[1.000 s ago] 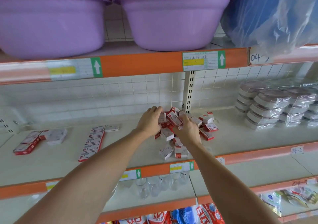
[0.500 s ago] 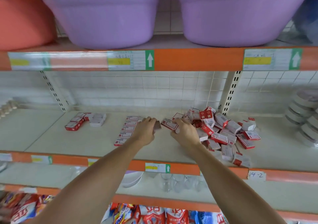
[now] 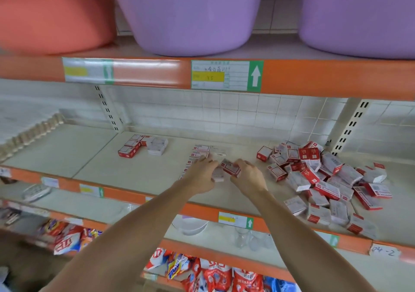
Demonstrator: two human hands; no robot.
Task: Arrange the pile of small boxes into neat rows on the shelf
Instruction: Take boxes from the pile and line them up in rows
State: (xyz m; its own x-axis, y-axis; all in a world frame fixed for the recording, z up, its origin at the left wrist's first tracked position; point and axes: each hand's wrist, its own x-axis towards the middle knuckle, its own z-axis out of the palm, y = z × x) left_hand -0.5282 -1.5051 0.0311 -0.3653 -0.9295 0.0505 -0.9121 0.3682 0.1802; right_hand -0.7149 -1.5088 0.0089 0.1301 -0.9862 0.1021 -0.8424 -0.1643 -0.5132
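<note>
Both hands meet over the middle of the cream shelf point(image 3: 139, 175), just behind its orange front edge; the left hand point(image 3: 203, 175) curls its fingers round a pale small box point(image 3: 217, 175), the right hand point(image 3: 248, 177) pinches a red-and-white box point(image 3: 231, 168) tilted against it; a short row of boxes point(image 3: 198, 153) lies just beyond the left hand; the loose pile point(image 3: 323, 179) sprawls to the right, spilling near the front edge; bare shelf lies between row and pile; another small group point(image 3: 142, 145) sits farther left.
</note>
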